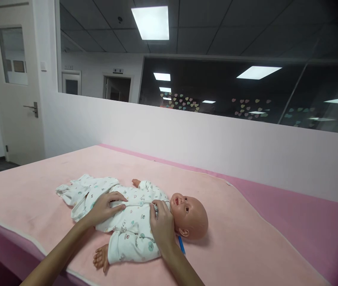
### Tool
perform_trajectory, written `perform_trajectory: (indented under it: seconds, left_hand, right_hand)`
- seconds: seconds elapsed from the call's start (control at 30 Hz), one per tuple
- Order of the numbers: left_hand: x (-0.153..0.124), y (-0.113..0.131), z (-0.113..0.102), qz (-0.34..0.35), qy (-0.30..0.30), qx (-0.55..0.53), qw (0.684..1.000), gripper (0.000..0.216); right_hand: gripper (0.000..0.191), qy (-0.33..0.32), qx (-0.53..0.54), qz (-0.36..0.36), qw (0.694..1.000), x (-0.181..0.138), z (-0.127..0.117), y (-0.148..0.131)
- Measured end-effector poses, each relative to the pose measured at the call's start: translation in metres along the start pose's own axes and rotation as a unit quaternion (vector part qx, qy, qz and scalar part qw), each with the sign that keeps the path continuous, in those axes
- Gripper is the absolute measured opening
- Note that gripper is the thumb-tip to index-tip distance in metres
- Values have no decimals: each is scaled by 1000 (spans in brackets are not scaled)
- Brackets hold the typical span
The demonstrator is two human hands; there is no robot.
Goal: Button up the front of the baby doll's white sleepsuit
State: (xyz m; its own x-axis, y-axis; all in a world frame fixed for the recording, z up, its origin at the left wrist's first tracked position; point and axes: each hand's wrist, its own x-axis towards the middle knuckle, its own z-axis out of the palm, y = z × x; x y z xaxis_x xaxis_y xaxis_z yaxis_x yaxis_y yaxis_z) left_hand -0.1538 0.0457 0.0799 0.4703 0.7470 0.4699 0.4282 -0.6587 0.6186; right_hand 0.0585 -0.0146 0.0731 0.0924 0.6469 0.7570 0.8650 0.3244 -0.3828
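Note:
A baby doll [191,216] lies on its back with its head to the right. It wears a white printed baby outfit [136,226] with a seam down the front. My left hand [106,208] rests on the outfit's lower belly part, thumb and fingers apart. Up at the chest, near the neck, my right hand [162,222] has its fingers curled on the outfit's front seam. A small greyish bit shows by those fingers, too small to name. The doll's hand [101,257] sticks out of the near sleeve. Both legs are covered by cloth.
A pink mat [231,246] covers the table, with a darker pink cloth [300,214] under it. Part of a blue strip [181,245] shows beneath the doll's neck. Behind stands a white half wall [186,135] with glass above. A door [14,87] is at left.

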Motion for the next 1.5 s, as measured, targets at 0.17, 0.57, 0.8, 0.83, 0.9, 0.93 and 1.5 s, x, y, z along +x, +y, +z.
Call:
perform_trajectory:
  seconds: [0.17, 0.57, 0.8, 0.83, 0.9, 0.93, 1.5]
  left_hand:
    - [-2, 0, 3, 10, 36, 26, 999, 23]
    - [-7, -6, 11, 98, 92, 97, 986, 22]
    - [-5, -3, 7, 44, 44, 105, 993, 27]
    - [-4, -3, 6, 42, 39, 101, 993, 28]
    - [-2, -3, 5, 39, 33, 93, 994, 29]
    - [-1, -3, 5, 37, 31, 90, 995, 29]
    - [1, -1, 1, 1, 9, -20, 1000, 28]
  right_hand:
    - [21, -6, -2, 5, 1000, 0, 0, 0]
    - [21, -12, -12, -5, 1000, 0, -1, 0]
    - [22, -11, -17, -4, 1000, 0, 0, 0]
    - [23, -9, -16, -7, 1000, -1, 0, 0]
    - [23, -7, -15, -11, 1000, -1, -1, 0]
    - [23, -7, -15, -12, 1000, -1, -1, 0]
    - [27, -56, -129, -70, 988, 13, -2, -26]
